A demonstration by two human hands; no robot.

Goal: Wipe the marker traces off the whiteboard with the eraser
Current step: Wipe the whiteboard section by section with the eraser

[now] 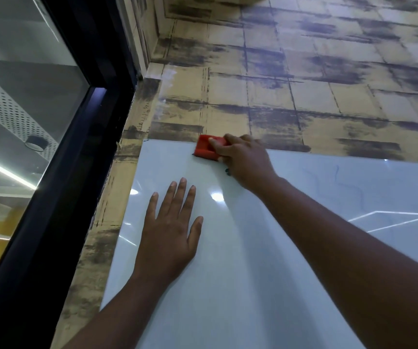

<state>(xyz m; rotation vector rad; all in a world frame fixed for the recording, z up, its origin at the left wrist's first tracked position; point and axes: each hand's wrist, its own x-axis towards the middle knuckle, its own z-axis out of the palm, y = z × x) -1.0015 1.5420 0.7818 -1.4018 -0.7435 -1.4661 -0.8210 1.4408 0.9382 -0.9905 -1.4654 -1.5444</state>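
A glossy whiteboard (265, 248) hangs on the wall and fills the lower right of the head view. My right hand (243, 159) grips a red eraser (206, 146) and holds it against the board just below its top edge, near the upper left corner. My left hand (171, 230) lies flat on the board below, fingers straight and spread. Faint blue marker squiggles (336, 180) show on the board to the right of my right hand. A small dark mark (228, 172) sits just under that hand.
Tan wallpaper with dark smeared squares (303, 84) surrounds the board above and to the left. A black-framed glass partition (59, 152) runs down the left side, close to the board's left edge. Ceiling lights reflect in the board.
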